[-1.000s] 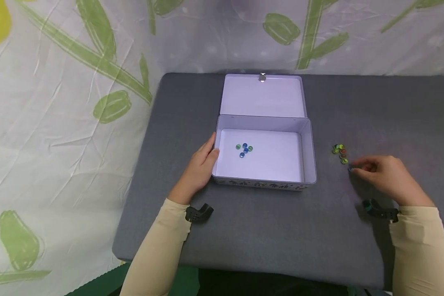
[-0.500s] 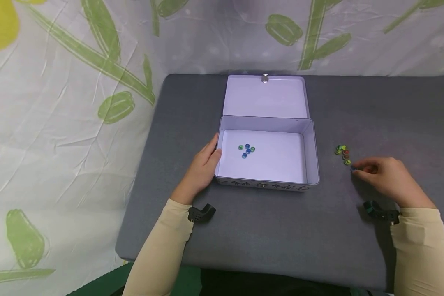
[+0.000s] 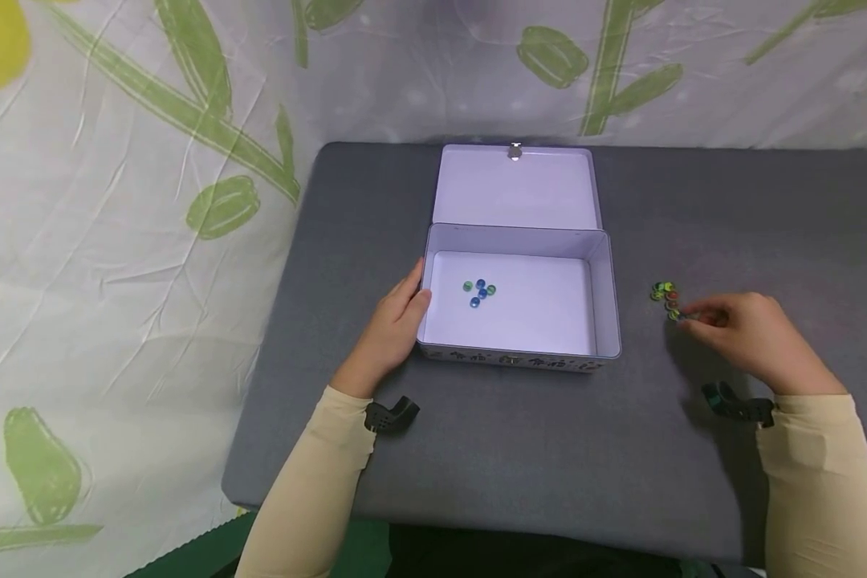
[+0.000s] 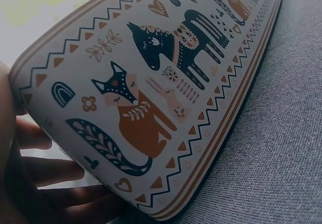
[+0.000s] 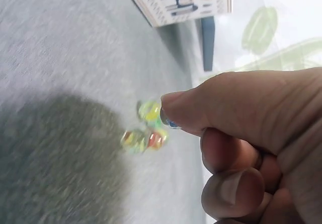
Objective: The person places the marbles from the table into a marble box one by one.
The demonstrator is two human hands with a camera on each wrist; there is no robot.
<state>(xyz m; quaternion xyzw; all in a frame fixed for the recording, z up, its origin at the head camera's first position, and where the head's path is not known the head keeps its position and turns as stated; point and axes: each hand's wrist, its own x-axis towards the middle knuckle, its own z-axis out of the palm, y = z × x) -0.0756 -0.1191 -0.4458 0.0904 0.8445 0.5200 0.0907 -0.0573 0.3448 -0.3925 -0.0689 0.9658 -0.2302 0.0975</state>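
Note:
A white tin box (image 3: 549, 321) with its hinged lid (image 3: 516, 189) folded back stands on the grey table. My left hand (image 3: 390, 329) holds its left wall, thumb at the rim and fingers along the outside. Several blue and green glass marbles (image 3: 482, 294) lie on the box's floor, towards the left. To the right of the box my right hand (image 3: 755, 337) pinches a blue marble (image 5: 173, 125) between thumb and index finger, mostly hidden by the thumb. Right beside those fingertips, a small cluster holds yellow-green marbles (image 5: 150, 111) and reddish marbles (image 5: 157, 139).
The lid carries a metal clasp (image 3: 514, 151). Folk-style animal drawings, including a fox (image 4: 136, 113), decorate the box's front. A white curtain (image 3: 152, 321) with green leaf patterns borders the grey table (image 3: 549, 449) at the back and left.
My right hand, pinching the blue marble, has risen slightly and moved a little towards the cluster of marbles. The left hand and the box stay as they were.

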